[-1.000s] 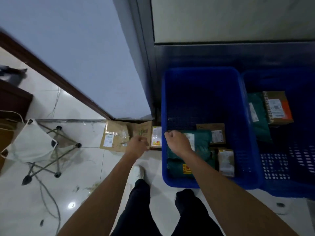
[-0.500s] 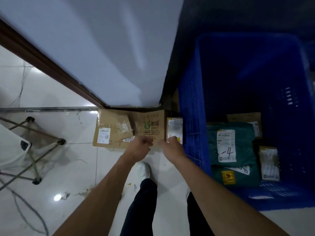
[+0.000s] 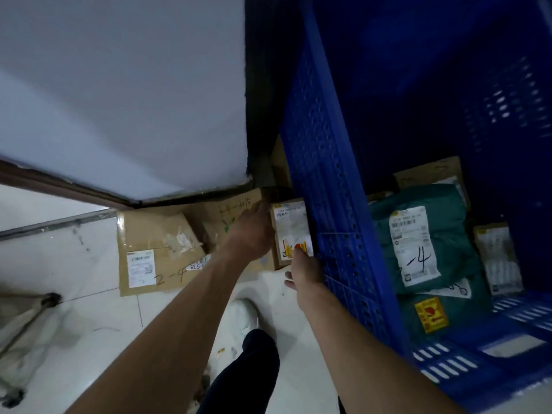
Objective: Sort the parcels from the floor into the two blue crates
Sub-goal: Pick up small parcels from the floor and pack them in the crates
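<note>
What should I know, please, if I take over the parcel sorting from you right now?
Left hand lies on the middle cardboard box; right hand touches the small labelled box beside it; neither grip is clear.
Done: green bags and small boxes lie in the blue crate.
Left: those two and the 2-4 box, all on the floor.
Second crate out of view.

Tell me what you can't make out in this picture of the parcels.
Head view:
- Left hand: fingers hidden by its own back; grip on middle cardboard box unclear.
- Small box: label print blurred, corner covered by right hand.
- Brown box in blue crate: mostly under green bag.
</note>
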Tool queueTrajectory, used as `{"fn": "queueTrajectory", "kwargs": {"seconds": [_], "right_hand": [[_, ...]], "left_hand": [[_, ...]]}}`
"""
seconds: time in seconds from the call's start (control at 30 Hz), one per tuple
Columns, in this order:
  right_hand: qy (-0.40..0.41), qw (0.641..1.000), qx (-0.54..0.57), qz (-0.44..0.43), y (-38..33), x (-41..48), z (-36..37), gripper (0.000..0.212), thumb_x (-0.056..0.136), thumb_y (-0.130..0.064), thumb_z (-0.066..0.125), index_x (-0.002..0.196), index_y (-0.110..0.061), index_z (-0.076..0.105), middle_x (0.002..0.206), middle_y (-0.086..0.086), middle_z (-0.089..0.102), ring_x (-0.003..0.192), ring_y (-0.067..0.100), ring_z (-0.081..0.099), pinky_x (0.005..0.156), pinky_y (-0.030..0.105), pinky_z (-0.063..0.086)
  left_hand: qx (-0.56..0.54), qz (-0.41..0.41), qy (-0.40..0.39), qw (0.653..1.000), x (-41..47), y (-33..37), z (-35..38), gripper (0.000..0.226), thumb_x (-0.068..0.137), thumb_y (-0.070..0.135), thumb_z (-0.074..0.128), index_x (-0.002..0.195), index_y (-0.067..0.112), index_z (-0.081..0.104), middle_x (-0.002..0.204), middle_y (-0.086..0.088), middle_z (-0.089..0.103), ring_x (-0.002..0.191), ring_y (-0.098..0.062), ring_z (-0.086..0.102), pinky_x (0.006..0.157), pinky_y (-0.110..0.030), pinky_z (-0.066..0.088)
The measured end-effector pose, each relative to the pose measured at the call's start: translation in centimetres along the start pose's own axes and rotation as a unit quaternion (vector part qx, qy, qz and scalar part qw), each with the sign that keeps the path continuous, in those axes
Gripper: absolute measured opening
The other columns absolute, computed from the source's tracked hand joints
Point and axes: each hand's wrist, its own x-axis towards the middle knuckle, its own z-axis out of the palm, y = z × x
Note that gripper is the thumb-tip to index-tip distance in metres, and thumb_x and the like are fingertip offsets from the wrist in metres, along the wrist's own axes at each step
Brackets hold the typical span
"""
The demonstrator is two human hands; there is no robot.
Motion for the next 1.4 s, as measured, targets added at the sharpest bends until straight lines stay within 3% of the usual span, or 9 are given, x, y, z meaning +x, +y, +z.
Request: {"fn": "queueTrajectory", "kwargs": {"seconds": [0.1, 0.27, 0.5, 0.6, 0.73, 0.93, 1.13, 1.23, 1.4], "right_hand": [[-0.012, 0.997, 0.080, 0.019, 0.2, 1.5, 0.3, 0.044, 0.100, -0.033, 0.052, 0.132, -0.004, 0.053, 0.116, 0.016, 0.064, 0.092, 0.026, 0.066, 0.056, 0.032, 0.056], [-0.021, 0.991, 0.129, 0.027, 0.3, 1.5, -0.1, 0.038, 0.098, -0.028, 0.053, 0.130, -0.008, 0.055, 0.121, 0.015, 0.063, 0.103, 0.029, 0.065, 0.063, 0.033, 0.057], [-0.044, 0.992, 0.112, 0.028, -1.0, 1.1, -0.9, 0.039, 0.100, -0.033, 0.052, 0.131, -0.009, 0.051, 0.127, 0.015, 0.061, 0.108, 0.030, 0.064, 0.066, 0.036, 0.059], [-0.053, 0.994, 0.094, 0.013, -0.4, 1.7, -1.1, 0.047, 0.100, -0.034, 0.051, 0.142, -0.014, 0.045, 0.132, 0.014, 0.059, 0.109, 0.029, 0.062, 0.069, 0.036, 0.057], [-0.070, 0.994, 0.081, -0.013, 1.8, 2.0, -0.6, 0.049, 0.096, -0.027, 0.056, 0.141, -0.013, 0.045, 0.133, 0.014, 0.057, 0.116, 0.033, 0.060, 0.099, 0.048, 0.052], [0.005, 0.994, 0.114, -0.005, 4.3, -0.7, -1.1, 0.077, 0.091, -0.043, 0.060, 0.152, -0.008, 0.030, 0.143, 0.018, 0.049, 0.118, 0.035, 0.058, 0.097, 0.051, 0.053], [-0.029, 0.996, 0.008, -0.087, 4.2, -9.1, -3.4, 0.066, 0.102, -0.034, 0.052, 0.158, -0.016, 0.022, 0.148, 0.018, 0.033, 0.127, 0.035, 0.051, 0.099, 0.039, 0.045], [-0.051, 0.990, -0.025, -0.126, 3.6, -13.7, -4.9, 0.065, 0.102, -0.032, 0.054, 0.157, -0.015, 0.024, 0.145, 0.016, 0.036, 0.123, 0.033, 0.055, 0.090, 0.032, 0.045], [-0.085, 0.980, -0.034, -0.175, 2.4, -20.5, -7.9, 0.068, 0.088, -0.042, 0.059, 0.144, -0.008, 0.042, 0.136, 0.015, 0.047, 0.111, 0.032, 0.062, 0.094, 0.046, 0.054]], "left_hand": [[0.064, 0.024, -0.025, 0.997, 1.9, 0.5, 0.3, 0.076, 0.096, 0.014, 0.054, 0.159, 0.022, 0.013, 0.165, 0.000, 0.021, 0.147, -0.027, 0.029, 0.116, -0.043, 0.033], [0.031, 0.013, -0.059, 0.998, 2.7, 0.7, 1.7, 0.078, 0.090, 0.011, 0.058, 0.158, 0.025, 0.021, 0.163, -0.002, 0.025, 0.144, -0.028, 0.034, 0.113, -0.043, 0.039], [0.070, 0.009, -0.034, 0.997, 4.8, 1.3, 1.1, 0.087, 0.090, 0.006, 0.058, 0.160, 0.017, 0.009, 0.168, -0.004, 0.002, 0.153, -0.028, 0.012, 0.123, -0.041, 0.021], [0.078, -0.021, -0.066, 0.995, 6.1, 1.5, 0.8, 0.080, 0.092, 0.009, 0.057, 0.159, 0.021, 0.016, 0.164, -0.009, 0.024, 0.148, -0.030, 0.027, 0.119, -0.041, 0.031], [0.070, -0.060, -0.090, 0.992, 5.6, 1.3, 1.4, 0.058, 0.095, 0.017, 0.052, 0.151, 0.027, 0.037, 0.144, -0.009, 0.055, 0.124, -0.029, 0.056, 0.096, -0.039, 0.050], [-0.007, -0.098, -0.063, 0.993, 1.1, 0.4, 2.5, 0.052, 0.095, 0.016, 0.054, 0.146, 0.020, 0.042, 0.136, -0.012, 0.059, 0.111, -0.029, 0.060, 0.079, -0.029, 0.044], [-0.180, -0.168, 0.067, 0.967, -7.6, -1.4, 0.1, 0.036, 0.099, 0.023, 0.057, 0.135, 0.018, 0.054, 0.130, -0.007, 0.060, 0.105, -0.024, 0.059, 0.085, -0.033, 0.052], [-0.219, -0.185, 0.102, 0.953, -11.5, -1.1, -2.5, 0.032, 0.096, 0.022, 0.059, 0.128, 0.021, 0.059, 0.125, -0.002, 0.063, 0.113, -0.027, 0.060, 0.098, -0.045, 0.050], [-0.278, -0.184, 0.154, 0.930, -17.1, 3.0, -7.3, 0.031, 0.093, 0.013, 0.055, 0.121, 0.022, 0.062, 0.119, 0.002, 0.065, 0.105, -0.021, 0.062, 0.087, -0.036, 0.052]]}}
